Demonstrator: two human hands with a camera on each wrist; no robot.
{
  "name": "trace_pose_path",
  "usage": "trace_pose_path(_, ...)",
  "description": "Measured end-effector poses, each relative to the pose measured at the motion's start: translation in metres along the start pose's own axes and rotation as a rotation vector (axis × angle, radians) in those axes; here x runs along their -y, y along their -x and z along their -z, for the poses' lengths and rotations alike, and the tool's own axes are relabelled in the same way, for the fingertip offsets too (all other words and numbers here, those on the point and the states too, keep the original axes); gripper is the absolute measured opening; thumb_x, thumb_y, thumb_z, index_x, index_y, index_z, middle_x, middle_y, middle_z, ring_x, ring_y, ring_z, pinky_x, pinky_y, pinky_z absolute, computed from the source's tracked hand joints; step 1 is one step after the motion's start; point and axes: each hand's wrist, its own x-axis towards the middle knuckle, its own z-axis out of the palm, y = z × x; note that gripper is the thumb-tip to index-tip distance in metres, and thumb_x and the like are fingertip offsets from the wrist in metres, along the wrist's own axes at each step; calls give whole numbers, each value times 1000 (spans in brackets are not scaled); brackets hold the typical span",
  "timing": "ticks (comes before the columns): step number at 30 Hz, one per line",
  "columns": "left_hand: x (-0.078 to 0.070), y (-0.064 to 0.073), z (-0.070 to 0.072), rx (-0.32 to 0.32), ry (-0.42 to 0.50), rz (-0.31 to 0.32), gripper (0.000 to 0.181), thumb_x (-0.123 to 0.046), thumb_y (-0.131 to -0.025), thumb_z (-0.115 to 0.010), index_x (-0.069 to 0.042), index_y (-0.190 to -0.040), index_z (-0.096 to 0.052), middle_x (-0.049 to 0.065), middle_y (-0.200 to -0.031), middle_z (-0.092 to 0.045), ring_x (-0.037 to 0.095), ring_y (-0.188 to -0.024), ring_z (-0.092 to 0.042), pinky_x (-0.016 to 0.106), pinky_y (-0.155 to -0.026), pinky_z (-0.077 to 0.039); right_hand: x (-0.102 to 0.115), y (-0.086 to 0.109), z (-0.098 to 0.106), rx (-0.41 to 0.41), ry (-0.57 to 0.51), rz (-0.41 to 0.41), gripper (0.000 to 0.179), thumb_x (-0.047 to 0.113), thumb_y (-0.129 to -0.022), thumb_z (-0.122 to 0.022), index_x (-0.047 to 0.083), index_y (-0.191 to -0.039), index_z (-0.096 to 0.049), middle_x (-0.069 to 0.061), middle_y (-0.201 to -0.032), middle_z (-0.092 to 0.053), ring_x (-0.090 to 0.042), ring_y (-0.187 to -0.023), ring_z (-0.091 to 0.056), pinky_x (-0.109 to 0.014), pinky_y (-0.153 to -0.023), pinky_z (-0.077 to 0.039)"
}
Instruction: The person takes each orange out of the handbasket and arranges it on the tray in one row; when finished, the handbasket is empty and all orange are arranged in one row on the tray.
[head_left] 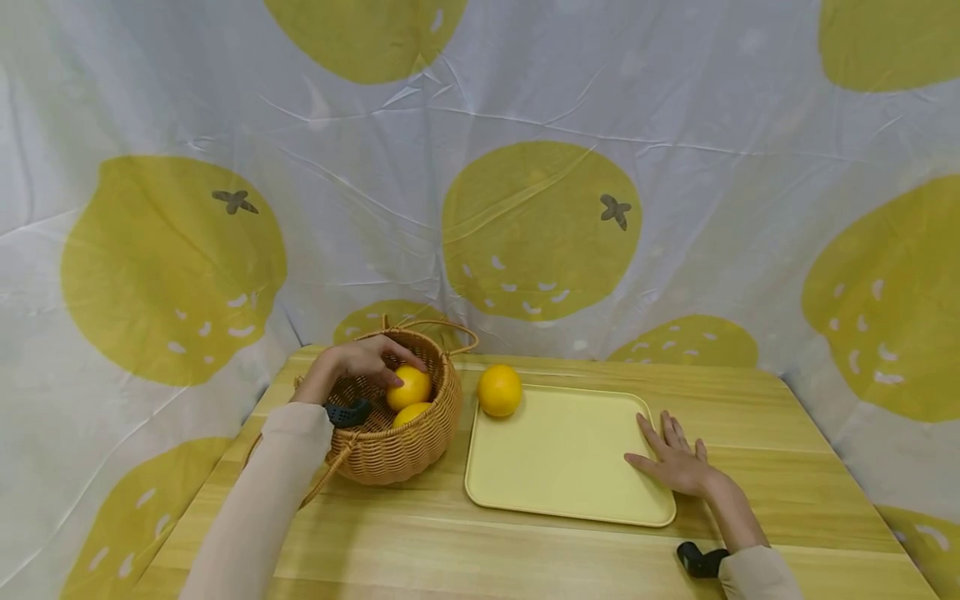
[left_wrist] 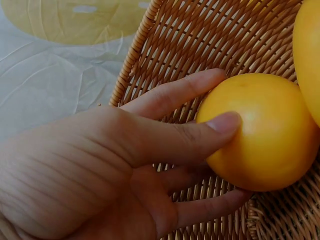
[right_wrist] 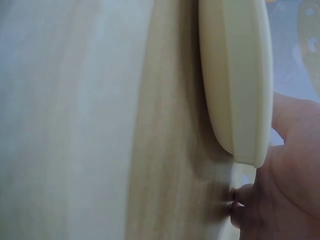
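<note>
My left hand point(head_left: 369, 358) reaches into a round wicker basket point(head_left: 397, 458). Its thumb and fingers grip an orange point(left_wrist: 265, 132), the thumb pressed on the top in the left wrist view. A second orange point(head_left: 412, 413) lies beside it in the basket. On the back left corner of a pale yellow tray point(head_left: 562, 454) sits another orange point(head_left: 499, 391). At the tray's right edge rests my right hand point(head_left: 678, 462), fingers spread, thumb over the rim. In the right wrist view the tray's side point(right_wrist: 245, 90) hides part of that hand.
The basket has looped handles point(head_left: 442, 323) and stands left of the tray on a wooden table point(head_left: 420, 550). A cloth point(head_left: 375, 208) printed with large yellow fruits hangs behind the table. Black wrist devices point(head_left: 701, 560) sit at both cuffs.
</note>
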Motion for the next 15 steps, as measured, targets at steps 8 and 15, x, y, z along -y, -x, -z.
trace_pose_path(8,-8,-1,-1,25,-24,114,56,-17,-100,-69,-7,-153,-51,25,-155,-44,23,-109,-62,47,-91,-59,-2,-1,-1,2,-3,6,89,50,-107,-50,5,-166,0,-36,-164,25,-55,-152,22,-81,-105,23)
trace_pose_path(15,-17,-6,0,60,-109,91,52,-4,-96,-70,-10,-147,-60,23,-152,-52,20,-82,-50,33,-74,-49,-3,-2,-1,-1,6,7,90,50,-107,-50,5,-166,-1,-36,-164,24,-56,-152,21,-82,-105,23)
